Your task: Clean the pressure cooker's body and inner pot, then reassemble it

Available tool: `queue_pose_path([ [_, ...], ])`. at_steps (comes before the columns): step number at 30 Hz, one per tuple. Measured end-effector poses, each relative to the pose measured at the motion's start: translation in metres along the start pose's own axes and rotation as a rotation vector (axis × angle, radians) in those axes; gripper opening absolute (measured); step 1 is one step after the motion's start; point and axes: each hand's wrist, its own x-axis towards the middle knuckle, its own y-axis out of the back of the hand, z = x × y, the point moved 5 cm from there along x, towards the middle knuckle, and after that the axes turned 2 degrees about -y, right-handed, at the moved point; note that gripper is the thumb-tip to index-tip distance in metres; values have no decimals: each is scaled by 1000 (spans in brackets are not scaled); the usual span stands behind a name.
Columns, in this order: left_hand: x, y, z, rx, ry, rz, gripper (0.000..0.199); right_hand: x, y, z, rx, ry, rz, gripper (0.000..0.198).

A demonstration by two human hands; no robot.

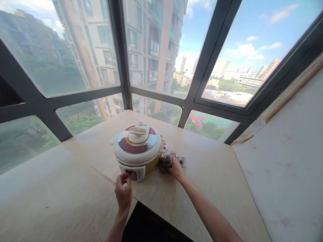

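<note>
Windows (126,60) rise beyond the fingers (129,182), and a pale ledge (75,171) spreads beneath them, bearing the cooker (138,155) just ahead of the left fingers and left of the right ones. The right hand (176,168) is closed around a bunched cloth (165,160) at the cooker's side; the left hand (123,191) curls its fingers toward the thumb by the panel (137,173), whether pinching anything I can't tell.
</note>
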Motion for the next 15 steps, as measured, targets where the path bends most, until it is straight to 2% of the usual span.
queue_pose_path([
  [3,21,13,-8,20,44,14,41,15,9,-3,41,-34,65,42],
  [5,37,20,-13,15,59,55,44,23,19,-3,93,-57,122,34],
  [11,91,26,-6,-203,98,181,32,22,69,3,342,-115,328,37],
  [15,132,12,5,-301,214,207,15,9,106,7,482,-133,401,35],
])
